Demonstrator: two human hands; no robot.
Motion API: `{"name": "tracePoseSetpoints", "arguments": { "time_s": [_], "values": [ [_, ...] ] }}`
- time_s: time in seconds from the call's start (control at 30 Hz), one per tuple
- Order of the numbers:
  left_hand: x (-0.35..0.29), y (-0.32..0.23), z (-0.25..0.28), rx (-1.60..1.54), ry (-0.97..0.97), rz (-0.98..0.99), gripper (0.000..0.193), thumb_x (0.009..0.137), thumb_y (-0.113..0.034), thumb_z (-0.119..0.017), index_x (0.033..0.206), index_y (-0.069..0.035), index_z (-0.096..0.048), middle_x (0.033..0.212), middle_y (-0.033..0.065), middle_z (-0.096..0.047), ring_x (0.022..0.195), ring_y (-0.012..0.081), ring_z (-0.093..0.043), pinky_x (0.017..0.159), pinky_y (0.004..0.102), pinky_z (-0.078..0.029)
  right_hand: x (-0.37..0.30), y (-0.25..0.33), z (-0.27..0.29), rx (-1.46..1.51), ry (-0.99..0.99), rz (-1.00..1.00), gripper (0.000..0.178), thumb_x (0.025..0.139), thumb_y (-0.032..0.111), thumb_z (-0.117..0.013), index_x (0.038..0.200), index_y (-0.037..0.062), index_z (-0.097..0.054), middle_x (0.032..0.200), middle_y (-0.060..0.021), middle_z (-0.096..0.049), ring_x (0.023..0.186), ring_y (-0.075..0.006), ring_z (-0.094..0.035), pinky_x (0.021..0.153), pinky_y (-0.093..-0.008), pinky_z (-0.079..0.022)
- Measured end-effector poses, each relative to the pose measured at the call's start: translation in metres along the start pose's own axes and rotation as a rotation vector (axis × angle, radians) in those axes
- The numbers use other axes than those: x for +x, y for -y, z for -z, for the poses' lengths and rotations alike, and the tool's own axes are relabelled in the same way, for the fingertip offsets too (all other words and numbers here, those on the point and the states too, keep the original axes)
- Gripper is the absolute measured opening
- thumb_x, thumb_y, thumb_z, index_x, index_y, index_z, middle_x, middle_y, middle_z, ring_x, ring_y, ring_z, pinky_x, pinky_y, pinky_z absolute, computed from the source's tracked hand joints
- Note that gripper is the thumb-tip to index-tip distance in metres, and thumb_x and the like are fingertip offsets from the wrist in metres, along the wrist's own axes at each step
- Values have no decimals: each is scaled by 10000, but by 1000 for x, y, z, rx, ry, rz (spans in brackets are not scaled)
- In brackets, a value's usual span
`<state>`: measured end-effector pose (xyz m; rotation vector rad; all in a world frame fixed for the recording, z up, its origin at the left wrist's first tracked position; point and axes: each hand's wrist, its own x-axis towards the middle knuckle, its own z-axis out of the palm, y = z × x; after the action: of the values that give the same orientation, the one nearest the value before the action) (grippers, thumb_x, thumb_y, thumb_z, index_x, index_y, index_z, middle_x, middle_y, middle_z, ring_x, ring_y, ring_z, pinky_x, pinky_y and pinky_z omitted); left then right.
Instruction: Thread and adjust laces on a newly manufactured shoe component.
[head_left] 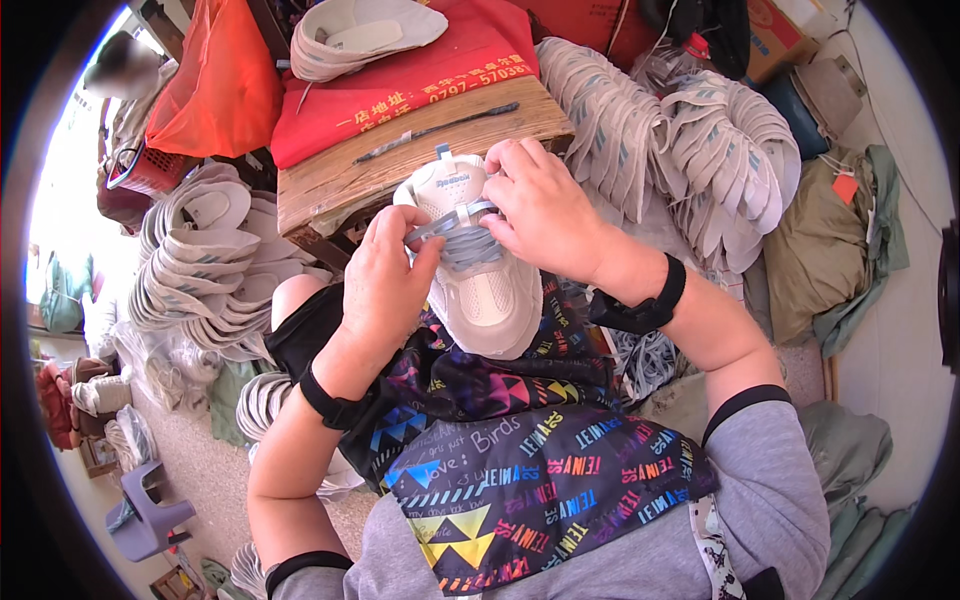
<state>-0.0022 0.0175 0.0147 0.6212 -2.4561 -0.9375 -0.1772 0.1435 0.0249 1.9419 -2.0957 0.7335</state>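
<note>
A: Where's the shoe?
B: Over the lap, toe toward the body, tongue pointing at the bench. Can't tell if its far end rests on the bench edge or just overlaps it in my view.

A: How will it handle?
B: Light, I'd say. Mesh front looks soft and likely gives under a thumb; sole edge probably stiffer. Nothing about it reads fragile. To steady it I'd hold the sole edges or the heel, not the tongue, which should flop.

A: And the lace?
B: Flat, blue-grey, limp by the look of it. Might twist or slide through the fingers. Best taken close to the eyelets, pinched flat.

A: Grip?
B: Left hand has the lace pinched between thumb and forefinger, left of the tongue. Right hand looks to be pinching it too, on the other side; the exact contact hides behind its own fingers.

A: Arm pose?
B: Both elbows bent and out wide, forearms angling in to meet over the shoe. Left fingers point up and inward; right hand comes across from the right, knuckles up, other fingers curled near the tongue.
</note>
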Motion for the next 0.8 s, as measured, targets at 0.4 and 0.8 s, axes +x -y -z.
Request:
{"name": "tracePoseSetpoints", "arguments": {
  "time_s": [0.4, 0.8],
  "values": [
    [10, -2, 7, 443, -148, -416, 172, 828, -177, -700, 752, -63, -595, 692, 27, -516, 652, 192, -564, 644, 339, -381, -9, -27, -23, 393, 36, -185, 140, 733, 185, -704, 745, 62, -638, 1152, -96, -513, 1127, -303, -407, 1006, -417, -339],
    [21, 10, 23, -1362, 123, 624, 195, 935, -186, -582, 897, -25, -685, 666, -73, -445, 584, 53, -371, 542, 253, -269, 4, -23, -23, 307, 113, -179, 227, 800, 255, -714, 723, 51, -653, 1107, -99, -531, 1096, -294, -420, 971, -391, -362]
  ]
}}
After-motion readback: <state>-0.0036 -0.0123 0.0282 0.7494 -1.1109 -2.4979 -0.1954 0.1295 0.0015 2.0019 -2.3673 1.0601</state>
